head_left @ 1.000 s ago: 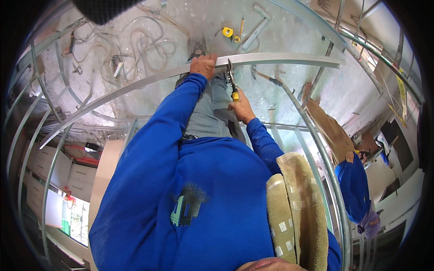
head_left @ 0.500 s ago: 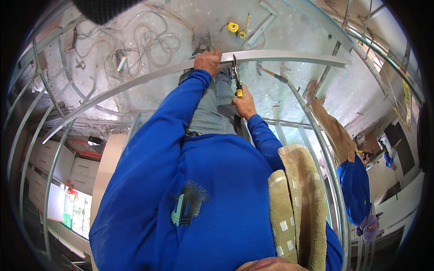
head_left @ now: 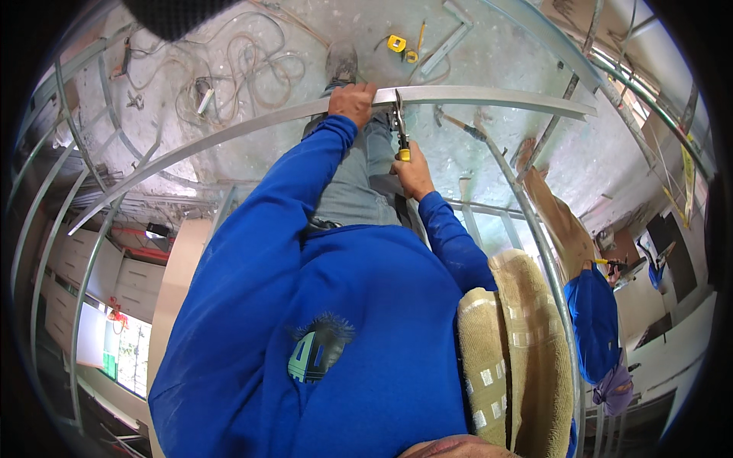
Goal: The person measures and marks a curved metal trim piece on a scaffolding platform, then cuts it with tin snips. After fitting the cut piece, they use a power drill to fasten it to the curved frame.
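A long, thin metal stud (head_left: 473, 96) runs crosswise in front of me, over my legs. My left hand (head_left: 353, 104) grips it near its middle, fingers wrapped over the far edge. Just to the right, my right hand (head_left: 413, 171) is closed around the yellow handles of tin snips (head_left: 402, 131). The snips' jaws meet the stud's near edge, close beside my left hand. Whether the blades are parted is too small to tell.
On the floor beyond lie a yellow tape measure (head_left: 395, 43), a metal square (head_left: 446, 52), a hammer (head_left: 456, 122) and a tangled hose (head_left: 263, 72). Metal framing (head_left: 534, 221) rises at my right, with a co-worker (head_left: 592, 320) past it. More framing stands at left.
Both hands keep their holds and stay almost in place. The stud and snips have barely shifted. The towel on my shoulder sits slightly farther right in view.
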The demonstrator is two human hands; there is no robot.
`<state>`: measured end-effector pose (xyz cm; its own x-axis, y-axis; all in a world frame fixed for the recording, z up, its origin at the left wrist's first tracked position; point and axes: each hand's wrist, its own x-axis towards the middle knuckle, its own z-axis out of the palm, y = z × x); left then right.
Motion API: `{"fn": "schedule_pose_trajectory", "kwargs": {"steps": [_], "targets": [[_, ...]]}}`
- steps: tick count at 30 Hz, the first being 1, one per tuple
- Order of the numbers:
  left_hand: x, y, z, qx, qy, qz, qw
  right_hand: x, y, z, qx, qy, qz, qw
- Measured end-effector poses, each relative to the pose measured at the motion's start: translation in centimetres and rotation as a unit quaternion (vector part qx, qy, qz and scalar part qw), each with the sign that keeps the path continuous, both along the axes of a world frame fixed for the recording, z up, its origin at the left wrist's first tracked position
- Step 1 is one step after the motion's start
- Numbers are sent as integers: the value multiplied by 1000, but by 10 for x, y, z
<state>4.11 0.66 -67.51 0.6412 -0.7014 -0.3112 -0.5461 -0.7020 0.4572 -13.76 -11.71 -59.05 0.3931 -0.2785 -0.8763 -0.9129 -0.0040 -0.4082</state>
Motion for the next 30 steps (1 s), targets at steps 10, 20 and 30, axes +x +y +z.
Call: {"fn": "schedule_pose_trajectory", "kwargs": {"steps": [10,20,30], "targets": [[0,-1,0,23,3,4,1000,14,0,2,-49,27,59,997],[-2,-2,0,44,8,5,999,12,5,2,-101,4,62,993],[69,-34,-17,206,182,-51,960,-5,-12,38,153,103,-41,982]]}}
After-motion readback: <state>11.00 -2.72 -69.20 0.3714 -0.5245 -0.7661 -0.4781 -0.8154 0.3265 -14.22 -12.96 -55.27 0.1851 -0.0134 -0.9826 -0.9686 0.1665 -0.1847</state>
